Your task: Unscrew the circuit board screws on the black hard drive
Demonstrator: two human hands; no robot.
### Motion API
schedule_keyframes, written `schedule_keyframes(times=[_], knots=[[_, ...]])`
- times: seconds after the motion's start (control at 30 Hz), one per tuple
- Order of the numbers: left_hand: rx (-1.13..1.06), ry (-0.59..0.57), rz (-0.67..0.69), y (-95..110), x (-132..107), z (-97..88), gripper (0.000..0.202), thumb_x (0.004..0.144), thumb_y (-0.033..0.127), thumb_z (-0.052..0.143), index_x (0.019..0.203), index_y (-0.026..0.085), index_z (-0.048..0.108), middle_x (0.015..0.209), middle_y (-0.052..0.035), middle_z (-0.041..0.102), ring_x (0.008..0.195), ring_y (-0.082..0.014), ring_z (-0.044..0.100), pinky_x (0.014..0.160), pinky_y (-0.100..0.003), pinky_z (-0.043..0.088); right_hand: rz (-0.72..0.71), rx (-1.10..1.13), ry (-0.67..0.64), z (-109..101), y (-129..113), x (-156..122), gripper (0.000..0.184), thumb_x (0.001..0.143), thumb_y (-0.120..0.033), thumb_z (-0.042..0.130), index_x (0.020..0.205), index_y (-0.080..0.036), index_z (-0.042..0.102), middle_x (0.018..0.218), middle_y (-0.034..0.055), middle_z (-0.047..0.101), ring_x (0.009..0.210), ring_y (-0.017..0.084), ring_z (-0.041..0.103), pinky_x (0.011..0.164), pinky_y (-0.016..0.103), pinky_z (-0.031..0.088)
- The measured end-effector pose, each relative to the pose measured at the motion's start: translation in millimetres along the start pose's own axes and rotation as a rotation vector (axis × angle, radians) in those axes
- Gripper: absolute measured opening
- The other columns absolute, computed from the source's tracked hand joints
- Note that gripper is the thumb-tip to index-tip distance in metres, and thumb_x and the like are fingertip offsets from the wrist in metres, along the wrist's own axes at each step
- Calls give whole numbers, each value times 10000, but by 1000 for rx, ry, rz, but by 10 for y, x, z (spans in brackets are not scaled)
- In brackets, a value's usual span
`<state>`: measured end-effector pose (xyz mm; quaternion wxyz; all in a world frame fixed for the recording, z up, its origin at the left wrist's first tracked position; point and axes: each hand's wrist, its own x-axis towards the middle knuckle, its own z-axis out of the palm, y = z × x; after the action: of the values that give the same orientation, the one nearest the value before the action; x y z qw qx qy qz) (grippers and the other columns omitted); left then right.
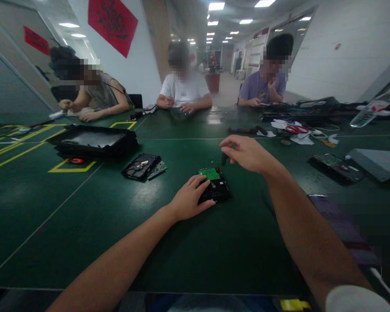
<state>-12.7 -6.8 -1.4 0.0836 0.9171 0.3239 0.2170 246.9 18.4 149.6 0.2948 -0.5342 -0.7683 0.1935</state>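
Observation:
A black hard drive (219, 190) with a green circuit board (209, 173) lies on the table in front of me. Across its left side rests my left hand (191, 197), fingers on top and thumb along the near edge, holding it. My right hand (243, 151) is above the drive's far right corner, fingertips closed around a dark screwdriver (224, 159). The screwdriver points down at that corner; its tip is too small to make out clearly. To the left lies another opened hard drive (141, 166), beside a loose circuit board (157, 170).
A black tray (94, 141) stands at the left, an orange object (74, 160) near it. Rightward are another drive (336, 168), a grey metal box (377, 164), red scissors (297, 129) and a plastic bottle (373, 108). Three people sit across the green table (169, 251).

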Motion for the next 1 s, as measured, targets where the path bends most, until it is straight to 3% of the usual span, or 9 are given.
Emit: schedule_keyframes(times=[0.1, 0.27, 0.5, 0.63, 0.73, 0.87, 1.0], knots=[[14, -6, 0, 0, -1, 4, 731, 1032, 641, 608, 1572, 156, 521, 1586, -210, 508, 1513, -402, 448, 1262, -613, 428, 36, -3, 14, 7, 18, 5, 183, 989, -257, 654, 1141, -180, 721, 1147, 93, 794, 675, 149, 711, 699, 298, 521], [8, 4, 3, 9, -3, 1, 726, 1026, 638, 622, 1571, 169, 524, 1580, -201, 514, 1506, -397, 458, 1258, -607, 436, 14, -43, -15, 9, 54, 30, 198, 1006, -246, 601, 1104, -202, 766, 999, 67, 804, 778, 189, 718, 710, 298, 498], [25, 6, -3, 18, -3, -7, 724, 1032, 628, 618, 1570, 152, 523, 1579, -209, 509, 1510, -399, 453, 1261, -602, 434, -57, -53, -28, -11, -25, 9, 242, 1040, -258, 565, 1099, -203, 794, 942, 58, 782, 773, 183, 687, 704, 294, 461], [11, 11, -4, 17, -3, -2, 712, 1026, 627, 630, 1573, 183, 526, 1591, -193, 503, 1514, -399, 451, 1257, -615, 436, 27, 19, -5, 20, -22, 11, 189, 1028, -255, 596, 1139, -181, 730, 943, 62, 780, 672, 154, 678, 680, 288, 485], [7, 13, -4, 19, -5, 0, 707, 1029, 624, 628, 1573, 185, 528, 1587, -193, 508, 1510, -397, 456, 1258, -614, 436, 92, 95, -9, 63, 5, 27, 172, 1041, -295, 583, 1109, -177, 687, 833, 52, 754, 648, 165, 680, 660, 288, 504], [11, 8, -3, 20, -4, 0, 724, 1025, 624, 633, 1575, 165, 521, 1580, -206, 509, 1510, -402, 454, 1256, -613, 438, 0, 78, -28, 70, 12, 31, 207, 1046, -378, 587, 1022, -207, 699, 823, 35, 733, 715, 180, 676, 688, 291, 494], [5, 13, -3, 10, -2, 12, 718, 1020, 622, 641, 1577, 185, 518, 1587, -200, 503, 1514, -401, 452, 1250, -623, 442, -88, -19, -32, 24, 9, 20, 173, 1017, -306, 601, 1028, -207, 743, 896, 42, 751, 769, 184, 659, 726, 298, 468]])
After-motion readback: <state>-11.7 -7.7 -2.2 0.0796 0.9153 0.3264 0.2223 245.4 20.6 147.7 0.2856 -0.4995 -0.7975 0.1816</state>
